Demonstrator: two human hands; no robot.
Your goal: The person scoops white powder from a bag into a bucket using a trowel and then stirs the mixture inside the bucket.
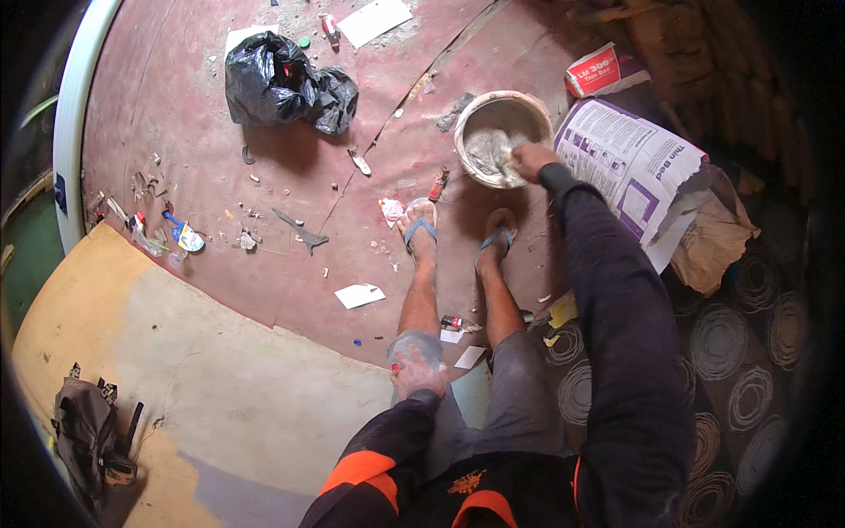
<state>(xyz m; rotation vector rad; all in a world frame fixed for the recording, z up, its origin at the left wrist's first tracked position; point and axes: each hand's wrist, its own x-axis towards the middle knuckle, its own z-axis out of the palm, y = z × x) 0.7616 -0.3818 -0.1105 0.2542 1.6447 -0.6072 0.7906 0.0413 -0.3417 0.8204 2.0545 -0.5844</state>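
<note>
My right hand (532,162) reaches over the rim of a round, pale-smeared bucket (461,151). Its fingers are closed at the near right side of the opening, and what they grip is hidden by the hand and the mix. Inside the bucket lies a wet, grey-white paste (489,151). My left hand (417,373) lies over my left knee with its fingers spread, dusted with pale powder. A small red spot shows at its fingers, too small to name. Both feet, in blue-strapped flip-flops (421,231), stand just on the near side of the bucket.
A torn white and purple paper sack (629,163) lies right of the bucket, beside a red and white package (603,72). Far left sits a black plastic bag (264,84). Litter and paper scraps (359,296) dot the reddish floor. A dark backpack (86,427) lies at the near left.
</note>
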